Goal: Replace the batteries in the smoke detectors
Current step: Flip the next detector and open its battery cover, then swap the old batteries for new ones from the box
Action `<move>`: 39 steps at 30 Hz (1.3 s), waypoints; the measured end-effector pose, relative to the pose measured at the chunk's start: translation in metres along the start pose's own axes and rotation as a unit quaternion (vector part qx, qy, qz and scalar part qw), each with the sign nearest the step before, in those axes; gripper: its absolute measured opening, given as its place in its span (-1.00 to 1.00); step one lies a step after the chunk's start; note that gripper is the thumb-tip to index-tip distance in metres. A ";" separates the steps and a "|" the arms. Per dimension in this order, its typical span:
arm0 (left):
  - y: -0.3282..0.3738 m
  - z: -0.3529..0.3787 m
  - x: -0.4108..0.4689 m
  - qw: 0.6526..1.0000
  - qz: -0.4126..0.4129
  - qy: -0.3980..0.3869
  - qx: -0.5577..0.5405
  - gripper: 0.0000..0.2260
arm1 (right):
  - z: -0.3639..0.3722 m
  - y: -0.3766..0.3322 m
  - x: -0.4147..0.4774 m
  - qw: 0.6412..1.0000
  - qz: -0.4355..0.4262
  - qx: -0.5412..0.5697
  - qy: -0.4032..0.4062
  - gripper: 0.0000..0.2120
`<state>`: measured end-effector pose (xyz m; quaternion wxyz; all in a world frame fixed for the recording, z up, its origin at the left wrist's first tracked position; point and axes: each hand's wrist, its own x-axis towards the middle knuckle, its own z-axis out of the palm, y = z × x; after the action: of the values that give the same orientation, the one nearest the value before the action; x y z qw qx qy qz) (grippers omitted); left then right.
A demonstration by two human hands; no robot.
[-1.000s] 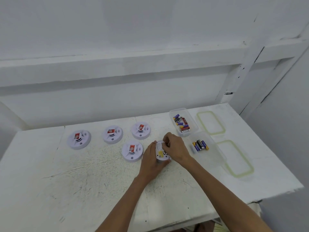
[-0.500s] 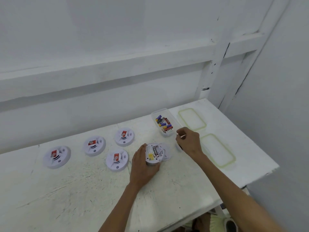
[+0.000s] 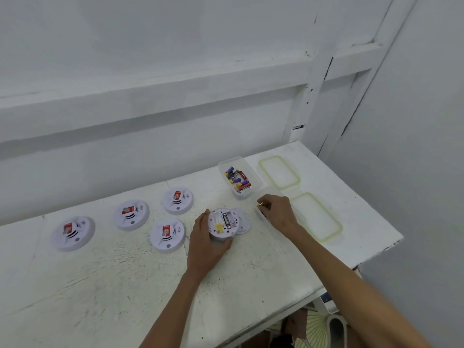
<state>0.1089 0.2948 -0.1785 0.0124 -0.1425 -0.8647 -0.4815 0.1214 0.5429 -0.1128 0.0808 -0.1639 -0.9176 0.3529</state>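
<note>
We have the open detector at centre frame, lying back-up on the table, its cover tucked just behind it to the right. Our left hand cups the detector's left and near rim, fingers curled round it and pressing it to the table. One dark battery sits in the bay. Our right hand, right of centre, is pinched on a small battery with a gold tip, held over a clear tub whose edge barely shows beneath the hand. A second tub of batteries stands just above, near the two lids at right. Four closed detectors lie face-up toward the left. We judge the detector light, stiff and smooth plastic, apt to skid or spin, so the rim is the place to hold it, away from the contacts. The batteries are small, hard and likely to roll; we take them across the barrel with thumb and forefinger, leaving the ends free.
</note>
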 end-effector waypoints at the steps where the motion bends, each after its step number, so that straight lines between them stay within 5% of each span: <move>1: 0.000 0.000 0.000 1.000 0.001 0.000 -0.001 -0.10 | 0.000 0.000 0.000 1.000 0.003 -0.002 0.001 -0.83; 10: 0.007 -0.004 -0.004 1.000 0.013 0.004 0.003 -0.10 | -0.001 -0.013 0.003 0.999 -0.001 -0.012 0.041 -0.68; 14: 0.008 -0.003 -0.003 1.000 0.005 0.000 0.008 -0.09 | 0.001 -0.032 -0.001 0.994 -0.094 -0.020 0.050 -0.78; 23: -0.012 0.011 0.004 1.000 -0.019 0.005 -0.004 -0.05 | 0.027 -0.062 -0.009 0.944 -0.258 -0.131 -0.156 -0.87; 37: 0.007 -0.003 0.001 0.999 -0.016 -0.021 -0.021 -0.24 | 0.020 -0.076 0.009 0.852 -0.343 -0.314 -0.241 -0.72; 39: -0.009 0.005 0.004 0.999 -0.029 -0.007 -0.027 -0.12 | 0.018 -0.077 0.009 0.846 -0.348 -0.317 -0.250 -0.71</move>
<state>0.1030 0.2958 -0.1885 -0.0120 -0.1208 -0.8554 -0.5036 0.0890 0.4815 -0.0745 -0.0902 0.2438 -0.9654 0.0207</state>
